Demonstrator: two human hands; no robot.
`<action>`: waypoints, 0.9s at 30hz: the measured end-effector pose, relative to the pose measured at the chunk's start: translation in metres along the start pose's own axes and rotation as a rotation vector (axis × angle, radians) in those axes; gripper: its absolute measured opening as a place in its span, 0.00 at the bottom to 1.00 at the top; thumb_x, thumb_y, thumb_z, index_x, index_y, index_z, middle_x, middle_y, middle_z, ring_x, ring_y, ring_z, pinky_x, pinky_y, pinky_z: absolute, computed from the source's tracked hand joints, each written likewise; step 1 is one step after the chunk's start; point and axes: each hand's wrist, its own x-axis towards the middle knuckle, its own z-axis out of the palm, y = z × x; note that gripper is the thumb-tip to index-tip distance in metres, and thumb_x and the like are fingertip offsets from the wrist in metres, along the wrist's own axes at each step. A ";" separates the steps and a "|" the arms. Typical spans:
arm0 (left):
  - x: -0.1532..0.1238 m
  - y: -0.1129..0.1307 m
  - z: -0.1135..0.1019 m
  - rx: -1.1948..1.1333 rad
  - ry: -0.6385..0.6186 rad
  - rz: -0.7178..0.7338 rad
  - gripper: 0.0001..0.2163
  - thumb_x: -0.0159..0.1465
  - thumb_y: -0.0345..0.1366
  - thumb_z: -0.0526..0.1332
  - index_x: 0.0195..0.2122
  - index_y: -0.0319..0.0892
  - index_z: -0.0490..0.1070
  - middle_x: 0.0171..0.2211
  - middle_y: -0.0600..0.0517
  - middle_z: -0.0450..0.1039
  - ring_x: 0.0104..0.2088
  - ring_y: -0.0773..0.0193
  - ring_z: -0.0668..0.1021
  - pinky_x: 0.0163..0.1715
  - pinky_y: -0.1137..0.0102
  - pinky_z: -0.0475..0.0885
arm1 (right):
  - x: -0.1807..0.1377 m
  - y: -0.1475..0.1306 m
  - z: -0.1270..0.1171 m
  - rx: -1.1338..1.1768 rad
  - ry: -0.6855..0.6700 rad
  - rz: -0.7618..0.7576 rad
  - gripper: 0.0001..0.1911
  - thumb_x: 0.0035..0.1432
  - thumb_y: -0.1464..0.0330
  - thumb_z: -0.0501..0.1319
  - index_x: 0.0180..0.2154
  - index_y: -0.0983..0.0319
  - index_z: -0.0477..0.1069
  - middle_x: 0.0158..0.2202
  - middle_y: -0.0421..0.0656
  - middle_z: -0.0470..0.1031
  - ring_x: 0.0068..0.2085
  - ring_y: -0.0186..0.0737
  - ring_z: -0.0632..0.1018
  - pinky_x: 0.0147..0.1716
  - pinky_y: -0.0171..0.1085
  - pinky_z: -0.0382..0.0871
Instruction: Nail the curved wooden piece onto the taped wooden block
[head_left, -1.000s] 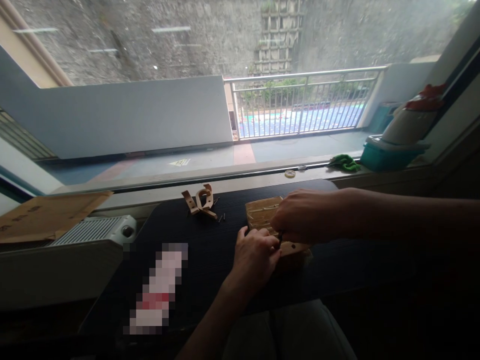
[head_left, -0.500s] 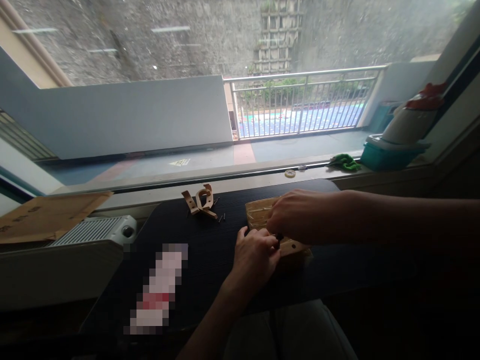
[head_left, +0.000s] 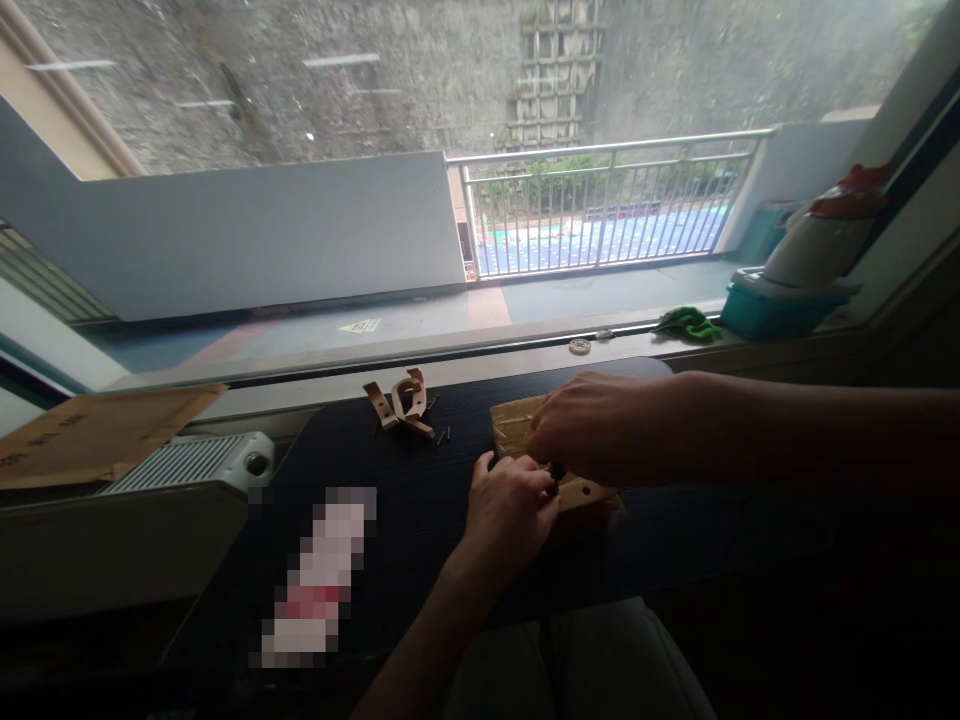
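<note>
My right hand [head_left: 577, 425] is closed, palm down, over a dark-shafted screwdriver [head_left: 556, 477]; its handle is hidden inside the fist. The shaft points down at a pale wooden piece [head_left: 576, 494] with a round hole in it. My left hand [head_left: 511, 500] is closed around the near left end of that piece, fingertips beside the shaft. What the tip touches is hidden. Under both hands lies a tan block wrapped in clear tape [head_left: 512, 425]. Left of it on the table are several curved wooden parts [head_left: 409, 398] and small loose screws [head_left: 444, 436].
The black table [head_left: 420, 540] stands against a window sill. A blurred-out pinkish item [head_left: 319, 575] lies at its left. A tape roll [head_left: 580, 346], a green cloth [head_left: 688, 324] and a teal box [head_left: 784, 305] sit on the sill. A radiator [head_left: 195, 460] with cardboard [head_left: 105, 430] is at left.
My right hand has shifted slightly up and left, turning a little over the screwdriver. My left hand stays nearly in place, and the loose parts have not moved.
</note>
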 end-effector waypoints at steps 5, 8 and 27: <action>0.001 -0.001 0.001 -0.006 -0.010 -0.010 0.07 0.59 0.35 0.58 0.26 0.44 0.74 0.34 0.53 0.75 0.40 0.59 0.74 0.53 0.51 0.55 | 0.000 0.013 0.010 0.101 0.015 -0.043 0.09 0.45 0.82 0.59 0.25 0.63 0.71 0.26 0.39 0.72 0.26 0.32 0.68 0.25 0.35 0.55; 0.000 -0.001 0.003 -0.006 -0.007 -0.003 0.07 0.59 0.35 0.58 0.27 0.44 0.74 0.34 0.53 0.75 0.40 0.59 0.74 0.53 0.50 0.55 | -0.002 0.019 0.016 0.075 0.010 -0.034 0.07 0.50 0.79 0.57 0.27 0.64 0.72 0.27 0.40 0.72 0.26 0.31 0.67 0.25 0.35 0.55; -0.033 -0.027 0.034 -0.864 0.257 -0.151 0.35 0.55 0.32 0.64 0.60 0.51 0.48 0.48 0.52 0.68 0.50 0.59 0.71 0.50 0.63 0.65 | -0.015 0.011 0.023 0.141 0.124 0.060 0.09 0.60 0.68 0.51 0.33 0.63 0.67 0.26 0.40 0.68 0.26 0.32 0.65 0.25 0.33 0.53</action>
